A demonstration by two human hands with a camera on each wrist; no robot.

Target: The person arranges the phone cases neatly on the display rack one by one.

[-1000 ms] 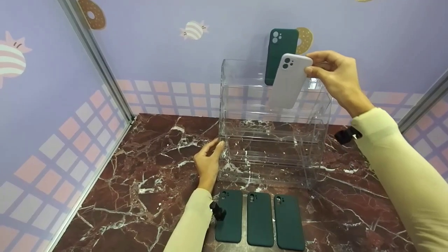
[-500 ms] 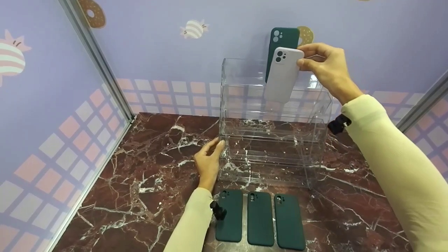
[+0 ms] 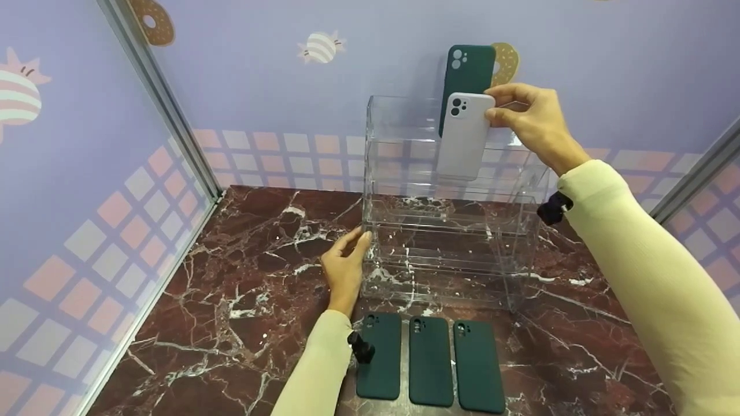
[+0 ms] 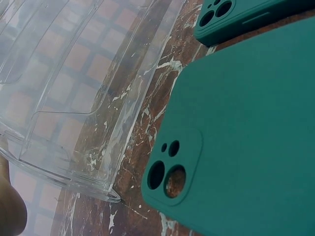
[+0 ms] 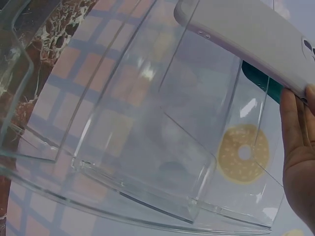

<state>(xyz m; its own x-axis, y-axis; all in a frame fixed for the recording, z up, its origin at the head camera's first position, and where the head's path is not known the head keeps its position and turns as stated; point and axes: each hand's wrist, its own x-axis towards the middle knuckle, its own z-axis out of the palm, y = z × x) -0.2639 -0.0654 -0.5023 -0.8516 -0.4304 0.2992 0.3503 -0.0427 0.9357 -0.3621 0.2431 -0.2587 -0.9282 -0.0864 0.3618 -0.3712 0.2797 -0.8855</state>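
In the head view my right hand [image 3: 529, 118] pinches the upper right edge of a pale lilac phone case [image 3: 467, 136]. That case hangs upright within the upper tiers of a clear stepped display stand [image 3: 404, 199], its lower end behind clear plastic. Behind it a dark green phone case [image 3: 471, 69] stands in the rearmost tier, partly hidden. My left hand [image 3: 345, 268] rests against the stand's left side, the thumb at its edge. The right wrist view shows fingers and thumb on the lilac case [image 5: 241, 37] near its camera holes.
Three dark green phone cases lie in a row before the stand: a left case [image 3: 381, 370], a middle case [image 3: 430, 364] and a right case [image 3: 480, 370]. They lie on a red marble-patterned tabletop [image 3: 243, 312]. Patterned walls [image 3: 260, 86] enclose the back and sides.
My right hand has moved left with the lilac case, first rising a little, then lowering it in front of the green case. The left hand has stayed on the stand.
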